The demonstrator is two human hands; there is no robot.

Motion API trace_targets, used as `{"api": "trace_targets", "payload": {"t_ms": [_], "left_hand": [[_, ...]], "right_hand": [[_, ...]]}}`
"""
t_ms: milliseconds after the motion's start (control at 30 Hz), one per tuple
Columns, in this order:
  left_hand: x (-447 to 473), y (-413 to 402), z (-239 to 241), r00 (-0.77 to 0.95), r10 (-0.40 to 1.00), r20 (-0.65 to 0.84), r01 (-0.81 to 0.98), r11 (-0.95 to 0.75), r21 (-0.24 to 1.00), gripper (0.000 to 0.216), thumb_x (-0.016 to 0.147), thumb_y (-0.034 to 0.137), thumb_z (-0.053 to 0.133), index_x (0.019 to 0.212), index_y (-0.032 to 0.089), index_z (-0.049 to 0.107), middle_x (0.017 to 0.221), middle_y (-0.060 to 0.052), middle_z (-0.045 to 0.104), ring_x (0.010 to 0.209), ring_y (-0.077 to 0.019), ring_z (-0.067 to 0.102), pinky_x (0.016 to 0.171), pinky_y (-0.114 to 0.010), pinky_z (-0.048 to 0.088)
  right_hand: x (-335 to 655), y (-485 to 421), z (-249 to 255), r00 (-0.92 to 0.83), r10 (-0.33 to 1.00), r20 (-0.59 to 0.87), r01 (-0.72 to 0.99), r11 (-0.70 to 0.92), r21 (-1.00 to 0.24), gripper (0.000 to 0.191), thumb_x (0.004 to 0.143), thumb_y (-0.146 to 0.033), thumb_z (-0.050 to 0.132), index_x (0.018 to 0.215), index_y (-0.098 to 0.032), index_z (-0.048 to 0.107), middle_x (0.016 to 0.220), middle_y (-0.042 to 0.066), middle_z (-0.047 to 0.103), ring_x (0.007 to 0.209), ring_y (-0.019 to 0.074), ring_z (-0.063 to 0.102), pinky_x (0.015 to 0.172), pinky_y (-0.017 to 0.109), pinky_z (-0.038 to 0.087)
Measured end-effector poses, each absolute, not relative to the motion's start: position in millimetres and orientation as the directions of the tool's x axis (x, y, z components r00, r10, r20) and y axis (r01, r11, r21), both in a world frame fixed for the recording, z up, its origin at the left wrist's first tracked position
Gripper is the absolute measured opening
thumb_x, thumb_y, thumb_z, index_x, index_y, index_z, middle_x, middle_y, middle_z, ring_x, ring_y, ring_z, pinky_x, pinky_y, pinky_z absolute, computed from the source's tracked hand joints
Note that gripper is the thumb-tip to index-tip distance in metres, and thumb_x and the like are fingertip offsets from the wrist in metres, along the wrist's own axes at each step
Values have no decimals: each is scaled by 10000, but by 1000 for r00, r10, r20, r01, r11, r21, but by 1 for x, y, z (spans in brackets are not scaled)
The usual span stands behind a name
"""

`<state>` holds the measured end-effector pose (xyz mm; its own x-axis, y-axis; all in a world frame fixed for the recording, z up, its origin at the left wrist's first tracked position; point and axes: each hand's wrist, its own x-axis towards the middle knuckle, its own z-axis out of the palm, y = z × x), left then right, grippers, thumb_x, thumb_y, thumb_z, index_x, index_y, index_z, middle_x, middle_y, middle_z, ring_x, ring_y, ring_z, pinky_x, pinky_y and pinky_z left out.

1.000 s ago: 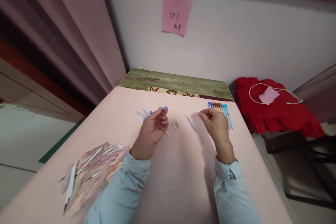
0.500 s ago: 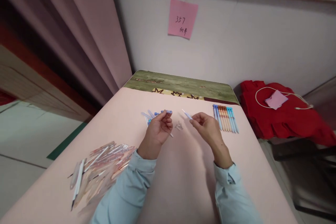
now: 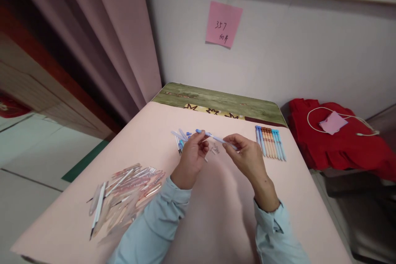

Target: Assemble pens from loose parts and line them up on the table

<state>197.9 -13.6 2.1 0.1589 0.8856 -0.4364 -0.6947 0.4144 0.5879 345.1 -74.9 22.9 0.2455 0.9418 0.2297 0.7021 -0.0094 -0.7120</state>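
Note:
In the middle of the table, my left hand [image 3: 190,156] pinches a short blue pen top [image 3: 201,132]. My right hand [image 3: 249,156] grips a slim pale-blue pen barrel [image 3: 220,139] between thumb and fingers. The barrel's tip meets the right end of the pen top; how deep it sits inside I cannot tell. Just below the two pieces lie small clear pen parts [image 3: 214,148]. Behind my left hand are loose blue pen parts [image 3: 182,135], partly hidden by it. A thin white piece [image 3: 206,159] shows beside my left fingers.
A heap of translucent pen barrels and refills [image 3: 126,198] spreads at the left. Pens in blue, orange-brown and turquoise [image 3: 270,143] lie in a neat row at the right. The pink-covered table [image 3: 222,214] stands against the wall, beside a red cloth [image 3: 334,148] with a white cable.
My right hand has brought the pale-blue barrel leftward, closing the gap to the pen top in my left hand. The whole view has shifted slightly.

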Motion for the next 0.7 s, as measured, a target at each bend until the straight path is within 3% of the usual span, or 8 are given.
{"api": "trace_targets", "payload": {"t_ms": [167,333,533,700], "left_hand": [[203,-19,-1,128,932,-339,-659,335,673,254,661,227,827,796,145,628,671,47,588,513,-39,513,483,-147,413],[202,-19,2,128,932,-339,-681,331,653,312,598,244,867,773,152,626,671,55,587,533,-39,519,520,-162,423],[200,-22,8,131,942,-308,-645,317,695,282,643,301,840,800,148,662,827,-23,713,667,-93,627,671,-225,497],[199,-25,12,121,960,-251,-624,270,733,264,681,310,821,821,148,668,908,-61,741,800,-138,671,813,-284,508]], "right_hand": [[342,-74,21,250,936,246,693,4,-721,112,817,-308,662,896,-266,730,836,-20,760,742,177,687,628,264,453],[335,-73,18,255,909,330,691,67,-720,108,837,-305,660,909,-258,725,832,-13,755,746,180,684,658,277,478],[328,-74,19,249,863,440,688,163,-707,97,858,-287,651,917,-243,715,889,-1,750,772,173,686,728,288,499],[324,-75,20,289,853,434,675,139,-724,120,876,-323,655,951,-244,706,896,2,756,773,177,695,722,282,492]]}}
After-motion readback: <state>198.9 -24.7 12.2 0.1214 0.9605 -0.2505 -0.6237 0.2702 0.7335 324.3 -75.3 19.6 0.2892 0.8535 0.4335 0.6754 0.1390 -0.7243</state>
